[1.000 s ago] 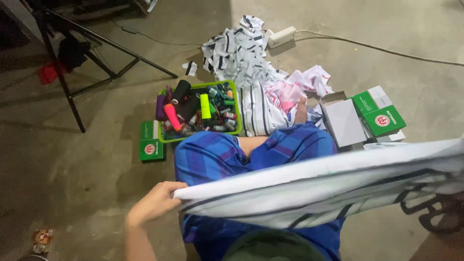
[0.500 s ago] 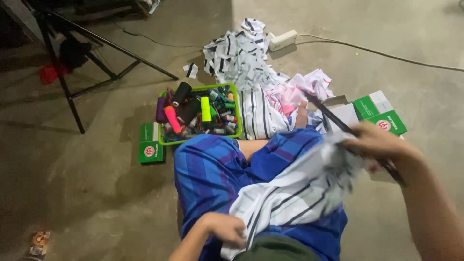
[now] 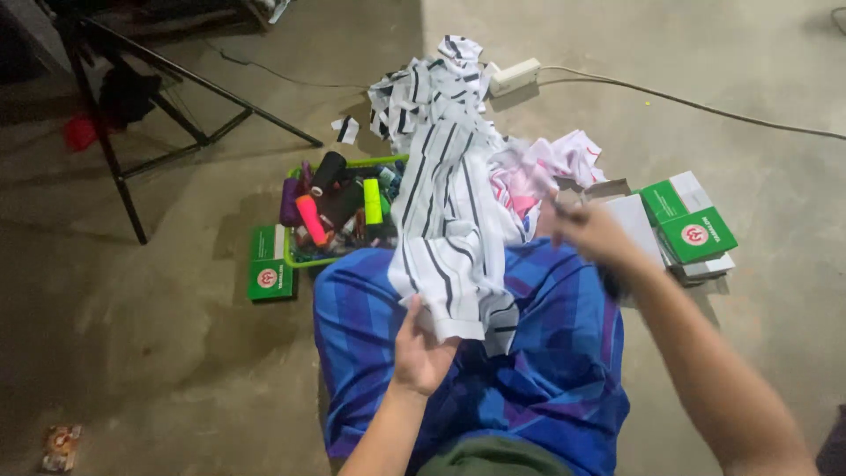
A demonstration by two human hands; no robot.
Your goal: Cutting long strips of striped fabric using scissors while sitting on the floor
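Observation:
A white cloth with dark stripes point(image 3: 449, 238) hangs over my lap, which is covered by a blue checked cloth point(image 3: 538, 353). My left hand point(image 3: 421, 353) grips the near lower edge of the striped cloth. My right hand point(image 3: 592, 236) is blurred, just to the right of the cloth, with its fingers closed around a dark pair of scissors point(image 3: 608, 284), of which only parts show. The far end of the striped cloth lies over the corner of a green basket point(image 3: 304, 261).
The basket holds several thread spools point(image 3: 310, 219). Green boxes lie to its left point(image 3: 269, 273) and at the right point(image 3: 692, 225). Striped cloth scraps point(image 3: 421, 88), a pink-white cloth point(image 3: 551, 167), a power strip point(image 3: 514, 77) with its cable, and black stand legs point(image 3: 176, 115) are on the concrete floor.
The striped cloth was held stretched wide, then bunched, and now hangs lengthwise over my lap. My left hand shifted to its near edge; my right hand came in with the scissors.

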